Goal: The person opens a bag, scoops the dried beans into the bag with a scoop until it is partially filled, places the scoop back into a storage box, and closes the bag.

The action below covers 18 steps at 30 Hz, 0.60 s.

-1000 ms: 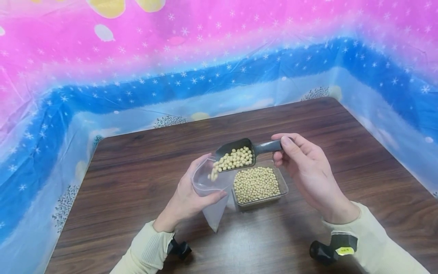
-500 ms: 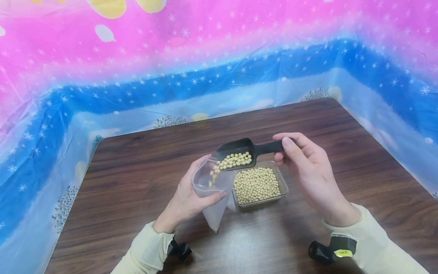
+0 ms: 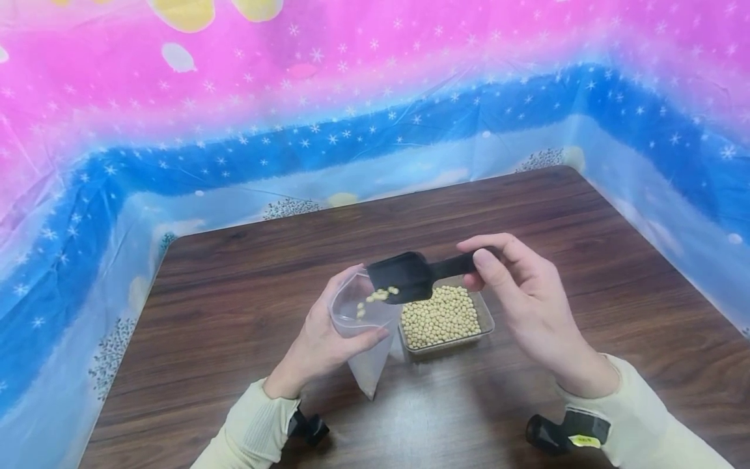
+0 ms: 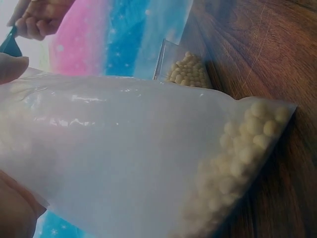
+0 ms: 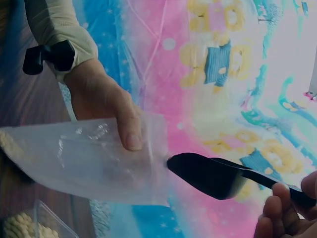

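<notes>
My left hand (image 3: 319, 345) grips a translucent plastic bag (image 3: 370, 368) near its mouth and keeps it spread. In the left wrist view, pale round beans (image 4: 242, 153) fill the bag's bottom corner, which reaches the table. My right hand (image 3: 527, 296) pinches the handle of a black scoop (image 3: 404, 277), tipped steeply at the bag's mouth. A few beans (image 3: 381, 295) slide off its lip into the bag. The right wrist view shows the scoop's dark underside, its lip right at the bag's opening. Just right of the bag stands a clear container (image 3: 486, 319) of the same beans.
The dark wood-grain table (image 3: 252, 273) spreads around the hands. A pink and blue patterned cloth (image 3: 375, 130) hangs along its back and sides. Small black devices (image 3: 547, 433) are strapped to both wrists.
The right hand has rolled the scoop over further and slightly lower. Most beans in it have poured into the bag, leaving only a few at the lip. The left hand has stayed put.
</notes>
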Available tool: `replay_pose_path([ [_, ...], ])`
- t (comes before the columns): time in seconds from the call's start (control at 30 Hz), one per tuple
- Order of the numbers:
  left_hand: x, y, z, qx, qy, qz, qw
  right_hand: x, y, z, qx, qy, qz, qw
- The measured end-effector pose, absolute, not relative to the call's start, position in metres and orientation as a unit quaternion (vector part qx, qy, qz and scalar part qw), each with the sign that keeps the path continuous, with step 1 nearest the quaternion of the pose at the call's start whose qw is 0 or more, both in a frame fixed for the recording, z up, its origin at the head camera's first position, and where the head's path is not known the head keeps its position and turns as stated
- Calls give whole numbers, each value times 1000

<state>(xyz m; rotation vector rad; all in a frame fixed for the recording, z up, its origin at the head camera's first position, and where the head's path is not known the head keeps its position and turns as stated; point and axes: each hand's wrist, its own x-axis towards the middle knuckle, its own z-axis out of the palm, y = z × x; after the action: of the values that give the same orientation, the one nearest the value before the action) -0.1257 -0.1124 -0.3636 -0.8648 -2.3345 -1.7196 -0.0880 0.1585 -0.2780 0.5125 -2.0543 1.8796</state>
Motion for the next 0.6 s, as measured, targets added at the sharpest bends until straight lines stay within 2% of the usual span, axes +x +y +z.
replay_pose_path([
  [0.17, -127, -114, -365, -290, -765, -572, 62, -90, 174, -275, 126, -695, 675, 212],
  [0.33, -127, -114, -364, -286, -764, -576, 56, -100, 196, -286, 68, -687, 701, 180],
  [0.6, -127, -116, -364, -277, -764, -580, 53, -117, 222, -323, 63, -878, 456, 127],
])
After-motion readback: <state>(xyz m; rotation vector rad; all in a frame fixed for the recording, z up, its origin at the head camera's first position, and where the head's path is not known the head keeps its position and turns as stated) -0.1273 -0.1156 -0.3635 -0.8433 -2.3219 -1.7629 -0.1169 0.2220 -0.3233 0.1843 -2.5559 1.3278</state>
